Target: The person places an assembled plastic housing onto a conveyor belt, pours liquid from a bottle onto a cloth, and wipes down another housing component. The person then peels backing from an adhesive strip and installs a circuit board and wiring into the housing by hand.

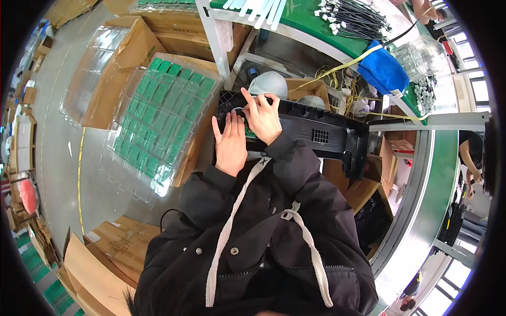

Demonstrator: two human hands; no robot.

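A long black plastic housing (300, 122) lies across in front of my body, with a square grille in its right half. My left hand (231, 149) lies on its left end, fingers stretched out and thumb apart. Close beside it, my right hand (263, 120) has its fingers bent over the same end, with the index finger pointing up and away. Whatever its fingertips grip is too small to make out. A short white piece, perhaps a wire, shows between the hands. Part of a green circuit board (250, 129) shows beneath my right hand.
On the left, clear plastic trays of green boards (158, 116) rest on a cardboard box. Behind stands a green-topped bench (311, 26) with black cables (353, 18) and a blue cloth (383, 71). Below it are white domes (269, 84) and yellow straps. Other people are at the right.
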